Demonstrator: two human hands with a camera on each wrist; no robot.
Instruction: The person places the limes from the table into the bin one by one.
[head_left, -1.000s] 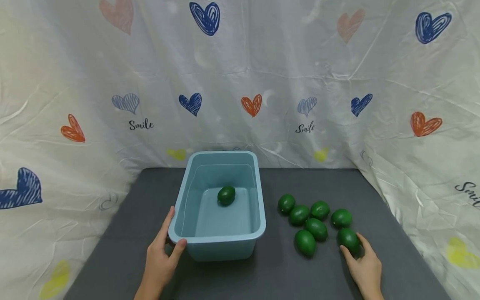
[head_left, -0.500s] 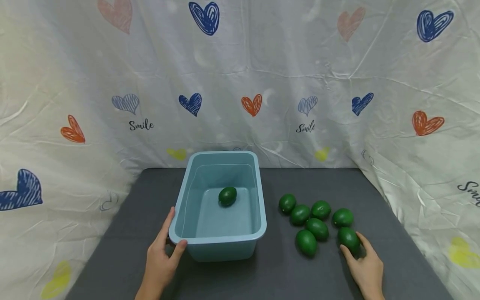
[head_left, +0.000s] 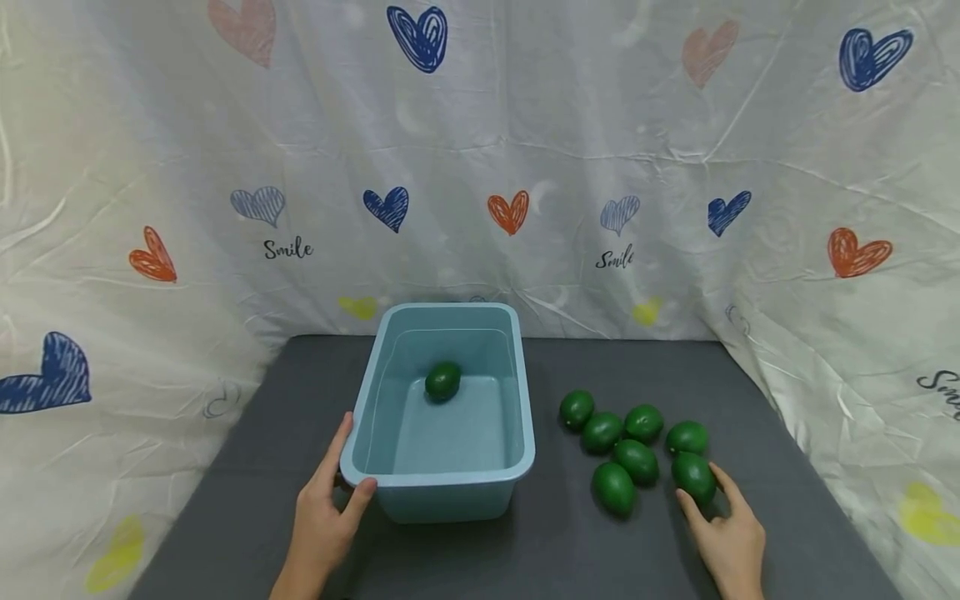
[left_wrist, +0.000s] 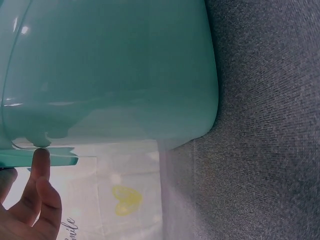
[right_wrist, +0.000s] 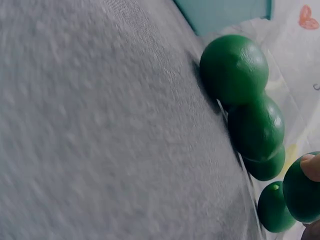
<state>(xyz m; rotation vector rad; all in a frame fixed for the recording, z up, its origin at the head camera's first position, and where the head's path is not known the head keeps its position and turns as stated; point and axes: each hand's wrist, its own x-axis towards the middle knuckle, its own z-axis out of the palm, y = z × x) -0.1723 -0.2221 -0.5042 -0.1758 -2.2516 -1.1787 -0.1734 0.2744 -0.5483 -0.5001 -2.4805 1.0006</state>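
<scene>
A light-blue plastic bin (head_left: 442,500) stands on the dark grey table, with one green lime (head_left: 443,381) lying inside near its left wall. My left hand (head_left: 321,517) holds the bin's near left corner, thumb at the front and fingers along the left side. In the left wrist view, fingertips (left_wrist: 41,160) reach under the rim. To the right of the bin lies a loose group of several limes (head_left: 636,462). My right hand (head_left: 726,529) grips the nearest right lime (head_left: 693,477) between thumb and fingers; whether it touches the table cannot be told.
A dark grey cloth (head_left: 570,550) covers the table. Behind and on both sides hangs a white curtain (head_left: 450,258) printed with hearts and "Smile". One lime (head_left: 687,437) sits just behind the gripped one, close to it.
The lime in the bin has rolled left and toward the back. The lime in my right hand has shifted slightly left. My left hand stays at the bin's corner.
</scene>
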